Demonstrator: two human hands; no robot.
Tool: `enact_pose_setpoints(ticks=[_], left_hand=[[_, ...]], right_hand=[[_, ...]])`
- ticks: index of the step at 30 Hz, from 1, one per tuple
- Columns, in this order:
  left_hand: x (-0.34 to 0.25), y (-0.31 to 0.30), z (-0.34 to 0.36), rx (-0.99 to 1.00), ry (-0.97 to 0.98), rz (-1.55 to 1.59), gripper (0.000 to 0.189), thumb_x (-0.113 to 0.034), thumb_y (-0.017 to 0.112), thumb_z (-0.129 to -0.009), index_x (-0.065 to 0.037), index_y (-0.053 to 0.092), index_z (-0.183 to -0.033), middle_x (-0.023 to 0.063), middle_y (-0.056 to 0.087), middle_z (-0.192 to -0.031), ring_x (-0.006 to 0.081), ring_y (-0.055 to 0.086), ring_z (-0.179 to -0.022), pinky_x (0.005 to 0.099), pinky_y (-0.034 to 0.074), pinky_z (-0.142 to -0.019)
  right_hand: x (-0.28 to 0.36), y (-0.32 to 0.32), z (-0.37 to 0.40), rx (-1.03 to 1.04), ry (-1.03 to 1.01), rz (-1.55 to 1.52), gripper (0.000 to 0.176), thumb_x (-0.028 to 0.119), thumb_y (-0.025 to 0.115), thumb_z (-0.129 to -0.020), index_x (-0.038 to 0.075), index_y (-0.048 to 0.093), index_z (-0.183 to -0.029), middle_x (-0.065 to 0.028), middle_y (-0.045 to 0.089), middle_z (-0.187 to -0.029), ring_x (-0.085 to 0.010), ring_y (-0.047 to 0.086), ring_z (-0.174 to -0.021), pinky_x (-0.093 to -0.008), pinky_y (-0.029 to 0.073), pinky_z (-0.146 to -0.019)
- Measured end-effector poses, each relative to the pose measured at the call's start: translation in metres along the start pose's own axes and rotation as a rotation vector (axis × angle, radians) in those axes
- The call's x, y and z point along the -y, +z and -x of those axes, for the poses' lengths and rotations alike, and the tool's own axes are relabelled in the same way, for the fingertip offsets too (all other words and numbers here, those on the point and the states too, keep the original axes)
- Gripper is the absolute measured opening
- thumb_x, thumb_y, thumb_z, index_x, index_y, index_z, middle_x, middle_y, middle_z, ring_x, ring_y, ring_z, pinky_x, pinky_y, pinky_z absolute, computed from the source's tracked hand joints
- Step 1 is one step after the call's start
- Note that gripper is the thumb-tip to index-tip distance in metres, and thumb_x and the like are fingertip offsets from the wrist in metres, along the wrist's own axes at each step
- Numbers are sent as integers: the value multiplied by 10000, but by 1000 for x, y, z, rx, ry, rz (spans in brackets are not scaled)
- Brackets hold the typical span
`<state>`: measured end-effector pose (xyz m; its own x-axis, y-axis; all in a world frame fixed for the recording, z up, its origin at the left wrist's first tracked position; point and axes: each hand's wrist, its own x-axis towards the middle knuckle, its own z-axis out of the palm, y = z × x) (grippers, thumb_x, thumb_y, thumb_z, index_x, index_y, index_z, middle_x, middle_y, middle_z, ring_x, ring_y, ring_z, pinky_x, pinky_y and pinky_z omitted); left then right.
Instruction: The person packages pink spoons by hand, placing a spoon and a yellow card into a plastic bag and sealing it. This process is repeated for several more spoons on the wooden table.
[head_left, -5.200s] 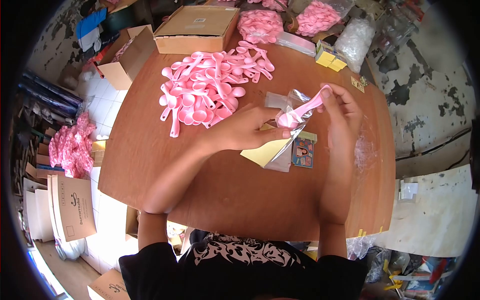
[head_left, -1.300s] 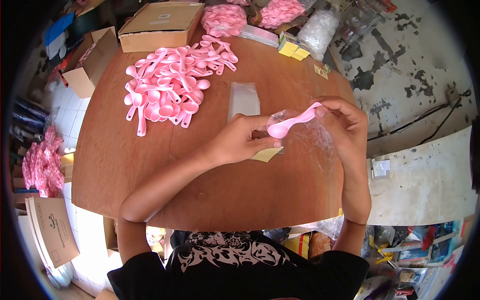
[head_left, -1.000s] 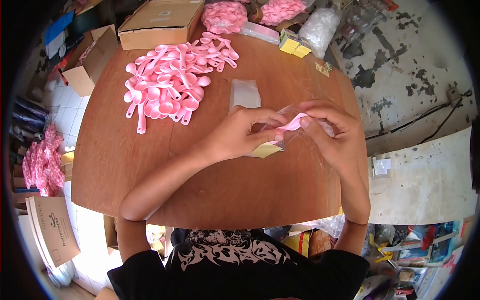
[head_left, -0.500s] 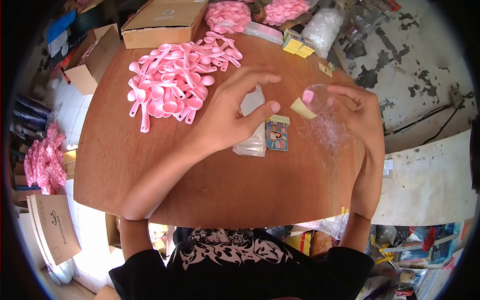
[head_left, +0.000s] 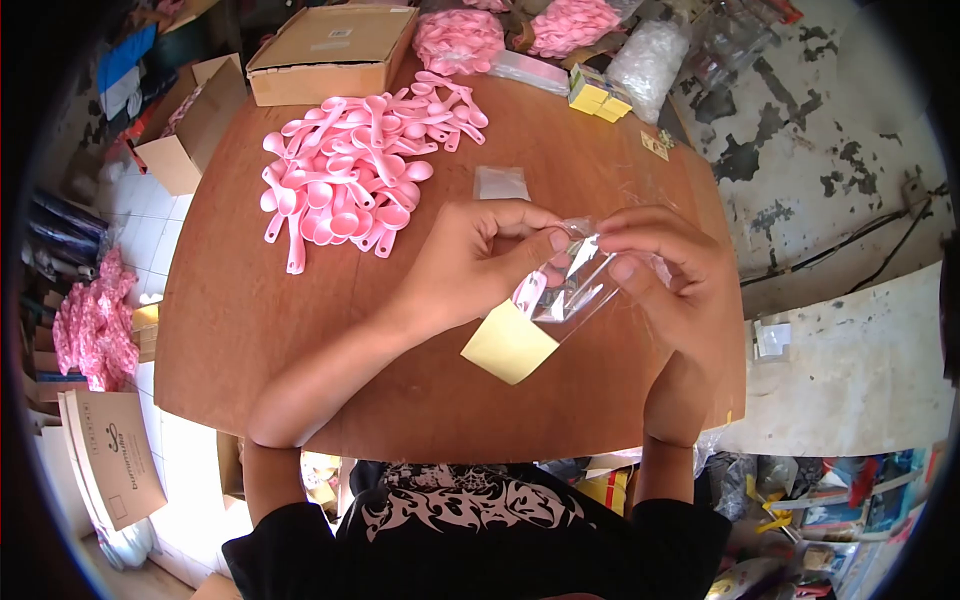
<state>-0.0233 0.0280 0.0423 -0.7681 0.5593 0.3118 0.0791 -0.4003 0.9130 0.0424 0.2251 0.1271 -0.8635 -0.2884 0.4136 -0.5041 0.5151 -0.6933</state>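
In front of me a clear plastic bag (head_left: 580, 285) is stretched between both hands. At its lower end is a pale yellow card (head_left: 510, 343). Beside the card, inside the film, shows part of a pink spoon (head_left: 530, 292). My left hand (head_left: 475, 260) pinches the bag's upper left edge between thumb and fingers. Thumb and fingers of my right hand (head_left: 668, 268) close on its upper right edge. Beyond my left hand, a stack of clear bags (head_left: 500, 183) lies partly hidden. A large pile of pink spoons (head_left: 345, 185) sits to the left.
A cardboard box (head_left: 330, 50) stands at the table's back left. Behind the pile are bagged pink spoons (head_left: 458, 42), small yellow boxes (head_left: 598, 95) and a roll of clear bags (head_left: 648, 55). A small card (head_left: 655, 145) lies near the right edge of the wooden table (head_left: 300, 360).
My right hand has brought the bag from the right to the middle, nearer to me. My left hand, apart from it earlier, now pinches its edge. The picture cards are now hidden.
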Motion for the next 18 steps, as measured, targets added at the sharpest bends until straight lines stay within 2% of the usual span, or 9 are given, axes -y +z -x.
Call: enact_pose_setpoints(ticks=[4,6,9,14,18], left_hand=[[0,1,3,11,-3,-163,206,-119,639,-950,66,679,-1032,72,707,-894,72,636,-784,224,525,-692],[1,3,4,15,22,-179,198,-104,635,-950,63,683,-1046,70,707,-896,71,638,-790,220,524,-685],[0,4,4,31,-18,-245,194,-78,627,-949,61,682,-1072,75,708,-919,75,642,-791,222,531,-689],[-2,9,4,78,-118,-319,198,-28,613,-940,60,676,-1106,80,707,-964,85,650,-809,238,548,-718],[-8,15,9,130,-11,-561,270,23,614,-895,55,643,-1161,120,708,-933,115,660,-824,263,566,-721]], right_hand=[[4,17,8,-10,-89,189,148,11,709,-818,35,726,-963,-103,663,-910,-225,666,-799,-296,506,-691],[1,25,12,-84,-26,307,156,5,721,-797,38,727,-950,-89,636,-852,-216,639,-731,-300,493,-634],[-9,30,15,-204,-58,382,182,7,737,-769,48,730,-946,-77,607,-813,-208,613,-698,-310,483,-596],[-20,31,16,-257,-195,566,149,35,744,-742,70,724,-885,-42,593,-810,-206,603,-729,-326,488,-602],[-19,34,19,-216,-273,815,111,77,732,-693,62,680,-790,-12,563,-800,-194,572,-715,-330,469,-587]])
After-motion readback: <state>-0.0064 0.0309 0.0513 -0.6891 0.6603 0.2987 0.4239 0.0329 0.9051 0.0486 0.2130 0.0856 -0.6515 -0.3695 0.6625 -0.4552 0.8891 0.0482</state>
